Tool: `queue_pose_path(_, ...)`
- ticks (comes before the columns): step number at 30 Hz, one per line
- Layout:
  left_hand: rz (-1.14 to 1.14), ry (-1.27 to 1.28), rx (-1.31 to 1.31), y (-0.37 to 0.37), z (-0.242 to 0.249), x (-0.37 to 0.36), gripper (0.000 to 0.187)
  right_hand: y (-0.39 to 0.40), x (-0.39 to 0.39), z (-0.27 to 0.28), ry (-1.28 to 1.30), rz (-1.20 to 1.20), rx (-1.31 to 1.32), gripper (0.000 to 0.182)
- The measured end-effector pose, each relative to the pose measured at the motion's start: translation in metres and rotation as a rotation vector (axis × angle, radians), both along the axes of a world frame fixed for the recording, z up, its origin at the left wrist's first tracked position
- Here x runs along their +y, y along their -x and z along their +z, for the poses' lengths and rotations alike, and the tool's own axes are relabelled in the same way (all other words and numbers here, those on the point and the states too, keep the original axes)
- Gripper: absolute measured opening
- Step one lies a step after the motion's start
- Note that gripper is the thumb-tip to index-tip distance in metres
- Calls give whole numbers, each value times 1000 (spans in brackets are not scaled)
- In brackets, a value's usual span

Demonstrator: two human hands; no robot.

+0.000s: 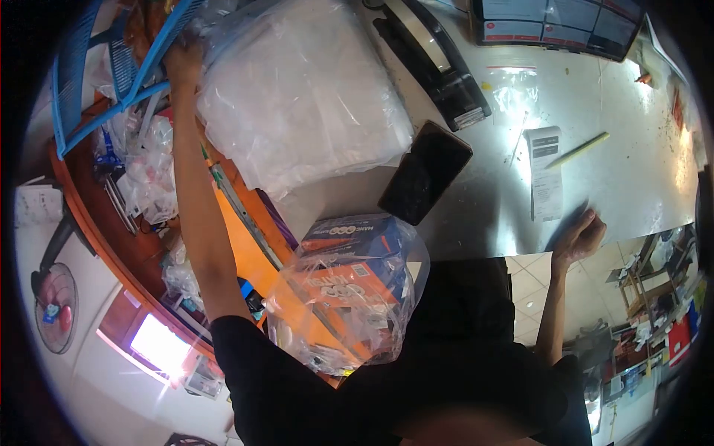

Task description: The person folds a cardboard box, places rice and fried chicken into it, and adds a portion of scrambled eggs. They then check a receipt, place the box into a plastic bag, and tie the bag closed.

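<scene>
The left hand (pixel 182 63) reaches far out, its fingers hidden so I cannot tell their state, touching the soft, light, slippery stack of clear plastic bags (pixel 301 93) just beside them, best gripped at an edge, while the right hand (pixel 580 238) rests loosely curled on the counter (pixel 476 215).

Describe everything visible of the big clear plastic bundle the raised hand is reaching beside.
The clear plastic bundle looks like a thick stack of transparent bags or sheets, whitish, creased and glossy. It lies flat on the metal counter, near its edge. The left hand is at its upper corner, next to a blue basket; whether it grips the plastic is unclear. A dark phone lies just beside its lower corner.
</scene>
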State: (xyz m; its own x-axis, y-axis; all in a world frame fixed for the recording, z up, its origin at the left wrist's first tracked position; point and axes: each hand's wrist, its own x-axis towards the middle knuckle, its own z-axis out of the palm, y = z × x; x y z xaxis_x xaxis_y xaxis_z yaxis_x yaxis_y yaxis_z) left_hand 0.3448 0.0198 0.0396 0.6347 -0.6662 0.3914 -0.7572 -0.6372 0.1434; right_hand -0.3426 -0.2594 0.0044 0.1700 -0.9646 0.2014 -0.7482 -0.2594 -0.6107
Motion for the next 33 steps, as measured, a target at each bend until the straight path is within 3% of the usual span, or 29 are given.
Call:
queue_pose_path(1, 5, 0, -2, -2, 3, -1, 35, -1, 0, 0, 25, 9, 18, 21)
queue_pose_path(3, 244, -521, 112, -11, 16, -11, 54, -1, 1, 3, 50, 8, 31, 21)
queue_pose_path(4, 238, -517, 101, -9, 18, -11, 54, 0, 0, 3, 46, 27, 34, 21)
queue_pose_path(6, 166, -431, -28, 5, 16, -4, 50, -1, 1, 5, 43, 29, 25, 22)
queue_pose_path(8, -10, 117, -12, 18, 10, -7, 37, -3, -1, 8, 56, 46, 42, 26)
queue_pose_path(12, 27, 57, 88, 48, 25, -7, 36, 0, 0, 1, 28, -10, 23, 28)
queue_pose_path(14, -176, 6, -68, 43, 24, -7, 37, -10, 1, 9, 26, 15, -60, 27)
queue_pose_path(18, -52, 119, 168, 73, 31, -34, 34, -7, 0, 13, 45, 51, 28, 27)
queue_pose_path(20, 75, 42, 125, 105, 47, -39, 28, -3, 1, 7, 17, 9, 13, 27)
queue_pose_path(26, -11, 142, 26, 199, 107, 0, 11, 2, -2, 2, 29, 22, 37, 26)
queue_pose_path(28, 337, 593, 647, 228, 147, 13, 12, 3, -1, -3, 49, 53, 12, 25)
queue_pose_path(29, 352, 603, 629, 244, 171, 11, 12, 9, 0, -9, -28, 35, -168, 26)
queue_pose_path(30, 373, 833, 837, 262, 198, 4, 15, 10, -1, -7, -111, 26, -346, 26)
queue_pose_path(31, 381, 1075, 1037, 280, 219, 2, 19, 4, -3, 9, -58, -68, -302, 28)
queue_pose_path(33, 484, 1201, 1091, 309, 246, 10, 25, -24, -2, 44, 51, -139, -293, 28)
